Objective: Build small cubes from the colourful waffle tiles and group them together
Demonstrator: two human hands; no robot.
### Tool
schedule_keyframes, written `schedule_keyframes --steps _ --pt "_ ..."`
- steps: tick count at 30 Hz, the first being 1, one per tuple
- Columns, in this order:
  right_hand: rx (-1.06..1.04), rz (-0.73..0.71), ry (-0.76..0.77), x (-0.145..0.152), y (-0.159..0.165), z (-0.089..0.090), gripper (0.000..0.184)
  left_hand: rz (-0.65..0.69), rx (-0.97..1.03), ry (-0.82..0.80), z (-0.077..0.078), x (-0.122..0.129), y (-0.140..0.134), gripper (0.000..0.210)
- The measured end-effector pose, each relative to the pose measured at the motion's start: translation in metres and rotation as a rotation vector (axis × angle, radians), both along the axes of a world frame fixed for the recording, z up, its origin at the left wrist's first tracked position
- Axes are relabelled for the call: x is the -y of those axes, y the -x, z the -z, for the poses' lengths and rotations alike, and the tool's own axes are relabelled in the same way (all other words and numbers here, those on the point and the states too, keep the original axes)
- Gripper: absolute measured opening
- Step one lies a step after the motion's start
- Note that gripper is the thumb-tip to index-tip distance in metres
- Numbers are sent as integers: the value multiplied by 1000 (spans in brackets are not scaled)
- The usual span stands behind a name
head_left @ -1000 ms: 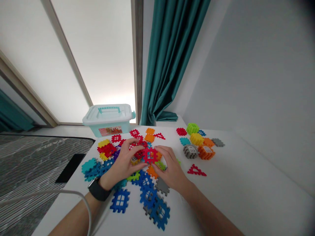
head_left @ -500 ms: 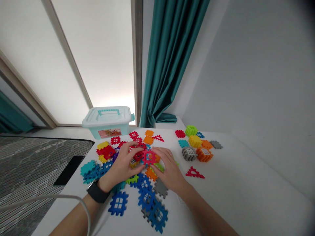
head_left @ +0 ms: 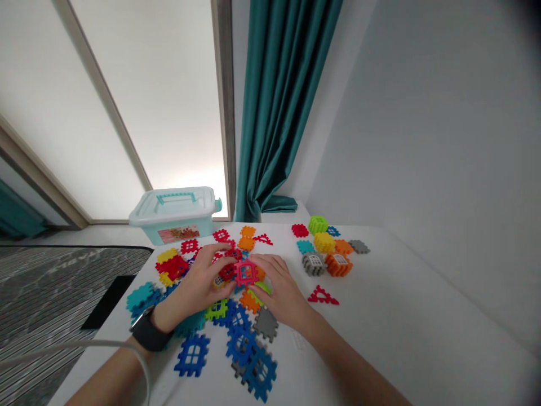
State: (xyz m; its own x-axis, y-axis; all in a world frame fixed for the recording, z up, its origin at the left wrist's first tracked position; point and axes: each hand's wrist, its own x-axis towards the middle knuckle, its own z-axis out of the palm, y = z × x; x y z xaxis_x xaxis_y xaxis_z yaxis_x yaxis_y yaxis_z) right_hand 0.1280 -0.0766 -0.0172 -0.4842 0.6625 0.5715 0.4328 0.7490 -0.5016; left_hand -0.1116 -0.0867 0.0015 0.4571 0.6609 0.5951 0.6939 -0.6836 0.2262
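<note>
Between my two hands is a red square window piece (head_left: 245, 273) with notched edges, held above the pile. My left hand (head_left: 198, 285), with a dark watch on its wrist, curls around from the left, thumb and fingertips at the piece's left side. From the other side my right hand (head_left: 281, 287) pinches the piece's right edge between thumb and fingers. Beneath and around them lie loose notched pieces: a lime green one (head_left: 217, 309), an orange one (head_left: 250, 301), a grey square (head_left: 266, 324) and several blue window pieces (head_left: 242, 344). My hands partly hide the pile.
A lidded light-teal box (head_left: 177, 211) stands at the back left. To the right are assembled cubes, including a yellow one (head_left: 324, 242), a grey one (head_left: 313, 263) and an orange one (head_left: 338, 264), with a red triangle (head_left: 323, 295) nearer. A pale cable (head_left: 122, 343) crosses my left forearm.
The whole view has shifted, so the table and its contents appear farther left. Both hands keep the red window piece between them, with little change in grip.
</note>
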Motion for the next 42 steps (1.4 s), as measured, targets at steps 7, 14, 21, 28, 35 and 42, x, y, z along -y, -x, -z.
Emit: schedule_keyframes --steps 7,14,21,28,35,42 --pt "126 56 -84 -5 -21 -13 56 20 3 -43 -5 -23 -18 36" --pt "160 210 -184 -21 -70 -15 45 57 18 32 -1 -64 -51 30" --pt "99 345 -273 -52 -123 -12 40 115 -19 94 16 -116 -90 32" --pt "67 432 -276 -61 -150 1 35 111 51 232 34 -162 -121 30" --pt "31 467 -257 -53 -157 7 33 161 140 325 47 -202 -149 26" --pt "31 488 -233 -50 -160 7 34 189 151 329 58 -223 -170 26"
